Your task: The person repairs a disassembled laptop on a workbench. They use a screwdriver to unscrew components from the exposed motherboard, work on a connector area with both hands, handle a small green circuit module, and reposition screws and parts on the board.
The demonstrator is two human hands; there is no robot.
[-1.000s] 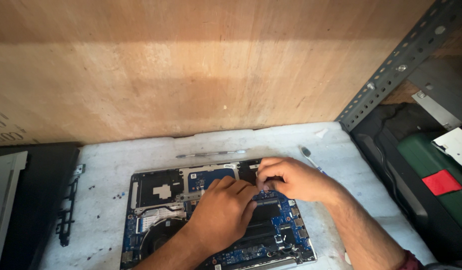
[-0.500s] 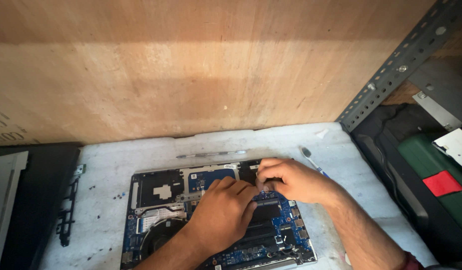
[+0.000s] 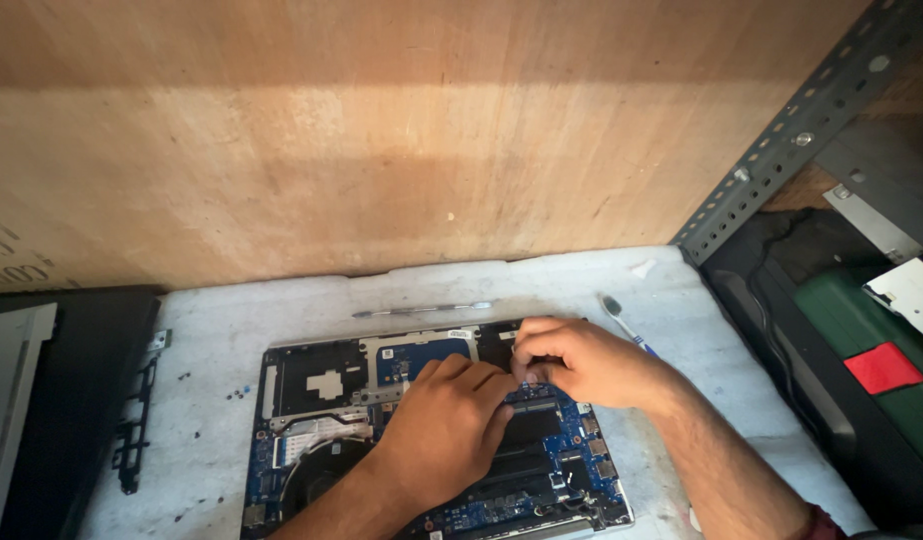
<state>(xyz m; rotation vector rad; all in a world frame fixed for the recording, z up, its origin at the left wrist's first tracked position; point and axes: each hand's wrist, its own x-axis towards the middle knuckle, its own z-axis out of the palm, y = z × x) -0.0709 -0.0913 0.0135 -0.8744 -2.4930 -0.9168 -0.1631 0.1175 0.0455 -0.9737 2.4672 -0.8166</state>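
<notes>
Both of your hands are down on the opened laptop [image 3: 311, 400], which lies with its blue circuit board facing up on the pale table [image 3: 571, 280] in front of a wooden wall. Your left hand [image 3: 446, 430] lies palm-down over the middle of the board, its fingers [image 3: 486, 385] curled toward the upper centre. Your right hand [image 3: 581, 360] comes in from the right, and its fingers [image 3: 529, 352] are bent tight and pinched together at the same spot, just touching the left fingertips. Whatever small part sits between them is hidden, so you cannot tell what either hand is holding.

Beyond the laptop's far edge, a thin metal pry tool [image 3: 426, 310] lies flat on the table. A toothbrush-like brush [image 3: 621, 322] lies just beside your right hand, partly hidden behind it. Small dark screws [image 3: 186, 378] are scattered to the left of the laptop, and a black plastic strip [image 3: 136, 420] lies near the table's left edge. A slotted metal shelf post [image 3: 781, 140] rises at the right, with a green case [image 3: 861, 330] behind it.
</notes>
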